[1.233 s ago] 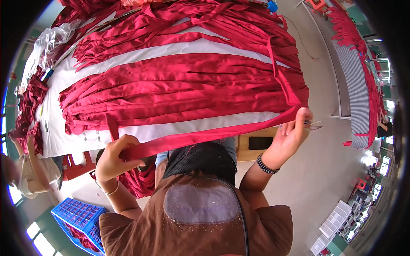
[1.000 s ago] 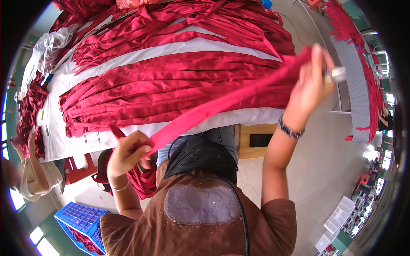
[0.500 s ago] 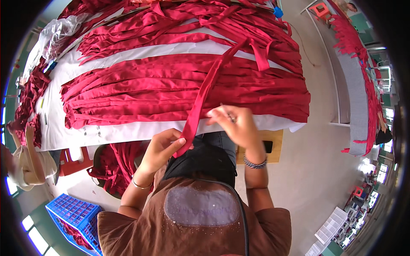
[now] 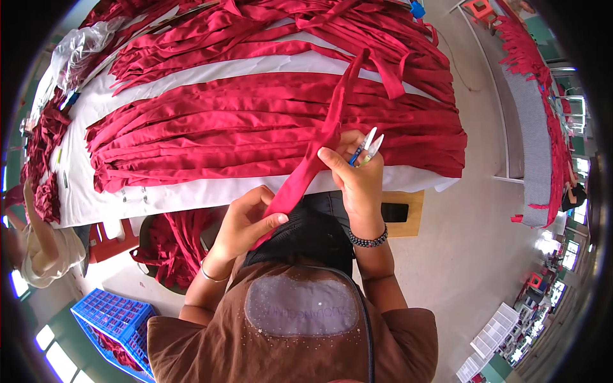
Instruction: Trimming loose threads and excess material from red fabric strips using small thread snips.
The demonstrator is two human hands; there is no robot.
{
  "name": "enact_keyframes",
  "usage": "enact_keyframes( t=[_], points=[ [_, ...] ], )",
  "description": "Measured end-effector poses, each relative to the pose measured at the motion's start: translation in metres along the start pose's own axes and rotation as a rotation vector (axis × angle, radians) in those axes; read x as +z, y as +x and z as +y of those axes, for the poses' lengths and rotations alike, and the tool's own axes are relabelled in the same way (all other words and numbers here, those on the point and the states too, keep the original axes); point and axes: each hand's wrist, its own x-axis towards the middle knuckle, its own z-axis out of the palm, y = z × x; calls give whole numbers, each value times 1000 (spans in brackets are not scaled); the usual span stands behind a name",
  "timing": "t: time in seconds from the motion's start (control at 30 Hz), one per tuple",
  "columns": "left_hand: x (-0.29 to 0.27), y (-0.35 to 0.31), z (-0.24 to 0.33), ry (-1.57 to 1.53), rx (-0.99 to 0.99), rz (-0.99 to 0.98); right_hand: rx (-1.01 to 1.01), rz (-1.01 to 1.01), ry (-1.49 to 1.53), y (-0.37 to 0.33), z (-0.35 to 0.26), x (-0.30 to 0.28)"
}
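Observation:
A long red fabric strip (image 4: 305,173) stretches from my lap up over the table's near edge. My left hand (image 4: 248,220) pinches its lower end, the thumb lying on top. Farther up, my right hand (image 4: 357,172) grips the same strip between thumb and fingers. Small thread snips (image 4: 366,149) with blue and yellow-green on the handles are tucked in that right hand, their pale blades pointing up and away from the cloth. Behind the strip lies a wide bundle of red strips (image 4: 223,131) on the white-covered table (image 4: 172,195).
More red strips (image 4: 268,32) heap at the table's far side. A plastic bag (image 4: 83,51) sits far left, near another person (image 4: 48,252). Below are a tub of red cloth (image 4: 175,249), a red stool (image 4: 115,239) and a blue crate (image 4: 115,319). A phone (image 4: 394,212) rests at right.
My right hand has moved up and taken hold of the strip; the snips now show clearly in it. My left hand keeps its hold, slightly higher along the strip's lower part.

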Motion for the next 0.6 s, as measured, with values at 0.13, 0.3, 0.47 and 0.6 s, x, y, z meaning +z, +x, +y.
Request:
enact_keyframes(
  t=[0.13, 0.3, 0.47, 0.6],
  points=[
    [-4, 5, 5, 168, -52, 80, -139, 37, -102, -3, -1, -6],
    [-7, 8, 1, 210, 108, 41, -91, 149, 154, -6, -1, -4],
    [1, 12, 24, 23, -226, 119, -180, 264, 174, -4, -2, -7],
    [-11, 16, 18, -134, -146, 0, -290, 400, 191, 3, -13, -23]
  ],
)
